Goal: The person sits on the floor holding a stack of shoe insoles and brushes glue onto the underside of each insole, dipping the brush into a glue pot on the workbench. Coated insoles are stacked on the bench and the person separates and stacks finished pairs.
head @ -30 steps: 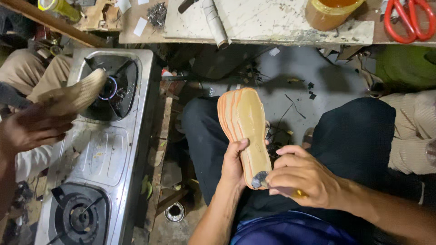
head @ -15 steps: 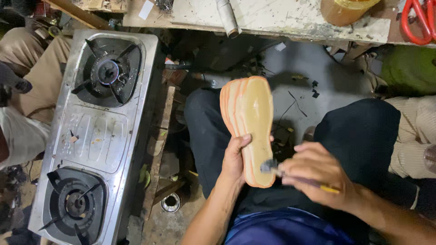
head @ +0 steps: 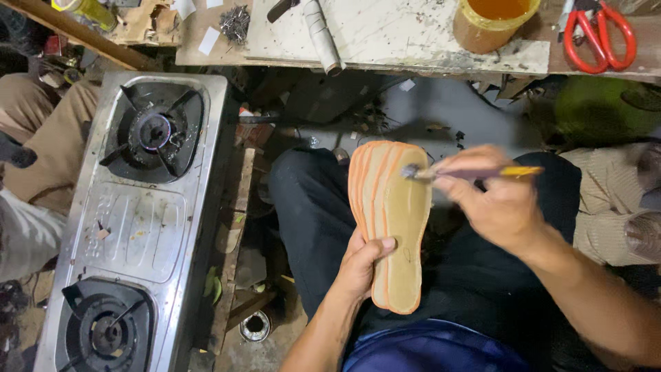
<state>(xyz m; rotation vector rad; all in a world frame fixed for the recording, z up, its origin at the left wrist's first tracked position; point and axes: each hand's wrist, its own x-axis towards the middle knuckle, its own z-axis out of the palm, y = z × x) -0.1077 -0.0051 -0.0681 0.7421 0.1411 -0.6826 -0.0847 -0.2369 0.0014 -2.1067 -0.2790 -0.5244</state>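
Note:
My left hand [head: 363, 265] grips a fanned stack of several tan shoe insoles with orange edges [head: 392, 220], held upright over my lap. My right hand [head: 497, 203] holds a small brush [head: 460, 172] with a yellow handle. Its bristle tip touches the upper part of the front insole. A yellow pot of glue [head: 494, 21] stands on the workbench above.
A steel two-burner gas stove [head: 134, 220] lies at the left. Another person's leg in tan trousers [head: 48, 145] is beside it. The worn workbench [head: 385, 34] at the top carries red scissors [head: 597, 34], a paper roll [head: 322, 34] and a heap of nails [head: 235, 22].
My right hand has swept the brush from the heel end up to the toe end of the insole. The other person's hand with a sole has left the view.

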